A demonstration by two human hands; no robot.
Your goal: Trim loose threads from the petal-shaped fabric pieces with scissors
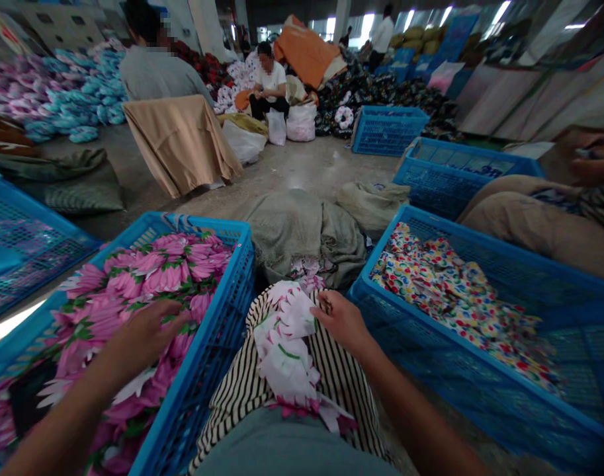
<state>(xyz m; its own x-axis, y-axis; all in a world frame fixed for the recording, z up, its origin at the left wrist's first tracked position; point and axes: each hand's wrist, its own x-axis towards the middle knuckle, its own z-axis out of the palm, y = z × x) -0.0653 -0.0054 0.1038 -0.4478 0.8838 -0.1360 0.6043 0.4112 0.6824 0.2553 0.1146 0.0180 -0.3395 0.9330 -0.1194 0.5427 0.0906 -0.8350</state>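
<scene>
My left hand [145, 334] reaches into the blue crate [217, 324] on my left and rests, fingers curled, on the pile of pink flower-print cloth pieces [153, 274] inside it. My right hand [342, 322] is closed in a pinch on a pale pink-and-white flower-print cloth piece [284, 344] that lies over my striped lap [331, 377]. More of the same pale pieces hang down toward my knees.
A blue crate [485, 383] with multicoloured dotted cloth [455, 297] stands on my right. A grey sack [302, 231] lies ahead on the concrete floor. Another person's legs and hand [592, 155] are at the right. Other people sit farther back among cloth heaps and more blue crates [388, 129].
</scene>
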